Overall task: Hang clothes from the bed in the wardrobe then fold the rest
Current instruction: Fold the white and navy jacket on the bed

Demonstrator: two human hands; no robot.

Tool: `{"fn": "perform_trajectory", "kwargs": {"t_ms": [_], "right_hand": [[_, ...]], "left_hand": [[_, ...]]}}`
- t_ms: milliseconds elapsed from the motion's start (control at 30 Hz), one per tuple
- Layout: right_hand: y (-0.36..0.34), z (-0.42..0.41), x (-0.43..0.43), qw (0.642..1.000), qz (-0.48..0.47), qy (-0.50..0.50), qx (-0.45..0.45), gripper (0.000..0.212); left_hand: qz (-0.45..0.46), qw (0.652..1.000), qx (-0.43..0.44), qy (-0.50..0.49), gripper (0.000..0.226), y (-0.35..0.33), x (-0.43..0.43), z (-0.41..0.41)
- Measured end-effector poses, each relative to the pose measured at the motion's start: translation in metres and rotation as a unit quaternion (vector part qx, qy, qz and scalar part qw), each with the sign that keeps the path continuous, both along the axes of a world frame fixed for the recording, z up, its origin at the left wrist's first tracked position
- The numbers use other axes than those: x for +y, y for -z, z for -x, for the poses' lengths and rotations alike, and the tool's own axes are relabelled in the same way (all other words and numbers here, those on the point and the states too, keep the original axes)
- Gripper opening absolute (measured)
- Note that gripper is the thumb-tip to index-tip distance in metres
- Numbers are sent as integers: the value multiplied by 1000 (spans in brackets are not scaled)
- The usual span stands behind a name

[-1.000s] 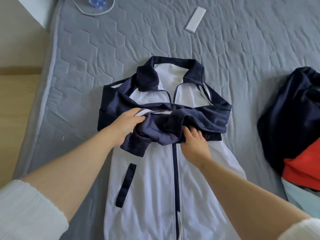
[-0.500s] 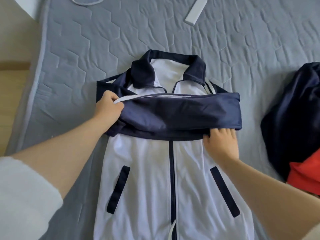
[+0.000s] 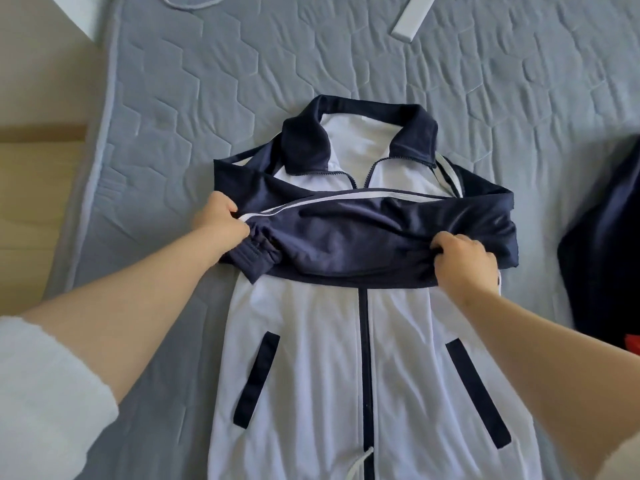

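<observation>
A white track jacket (image 3: 311, 358) with a navy collar, navy zip line and navy pocket strips lies front-up on the grey quilted bed (image 3: 207, 98). Its navy sleeves (image 3: 363, 233) are folded across the chest, one over the other. My left hand (image 3: 221, 220) grips the sleeve near its ribbed cuff at the jacket's left side. My right hand (image 3: 464, 261) pinches the lower edge of the folded sleeve toward the jacket's right side.
A pile of other clothes, a dark navy garment (image 3: 606, 254) with a red one (image 3: 632, 346) under it, lies at the right edge. A flat white rectangular object (image 3: 415, 15) lies at the top of the bed. Wooden floor (image 3: 31, 202) runs along the bed's left edge.
The sleeve was spread flat across the chest half a second ago. Now my right hand has moved inward and curls round its lower edge, and the cuff is bunched by my left hand.
</observation>
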State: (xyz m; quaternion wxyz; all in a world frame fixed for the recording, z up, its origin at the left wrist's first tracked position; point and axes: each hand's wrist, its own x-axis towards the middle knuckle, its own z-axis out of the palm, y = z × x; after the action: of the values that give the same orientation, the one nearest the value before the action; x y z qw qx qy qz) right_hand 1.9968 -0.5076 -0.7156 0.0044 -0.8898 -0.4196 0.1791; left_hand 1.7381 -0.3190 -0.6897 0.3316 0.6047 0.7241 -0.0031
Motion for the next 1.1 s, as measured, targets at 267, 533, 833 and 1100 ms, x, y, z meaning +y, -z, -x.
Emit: {"fn": "perform_trajectory", "kwargs": {"t_ms": [267, 533, 833, 1100], "right_hand": [[6, 23, -45, 993, 56, -100, -9, 47], [6, 72, -84, 984, 106, -132, 48, 59], [-19, 122, -194, 947, 194, -213, 145, 60], [-5, 135, -264, 912, 291, -271, 103, 93]], "left_hand": [[-299, 950, 31, 87, 50, -1, -8, 15], [-126, 834, 279, 459, 79, 38, -112, 16], [-28, 850, 95, 517, 56, 26, -267, 78], [74, 748, 198, 630, 105, 39, -346, 114]]}}
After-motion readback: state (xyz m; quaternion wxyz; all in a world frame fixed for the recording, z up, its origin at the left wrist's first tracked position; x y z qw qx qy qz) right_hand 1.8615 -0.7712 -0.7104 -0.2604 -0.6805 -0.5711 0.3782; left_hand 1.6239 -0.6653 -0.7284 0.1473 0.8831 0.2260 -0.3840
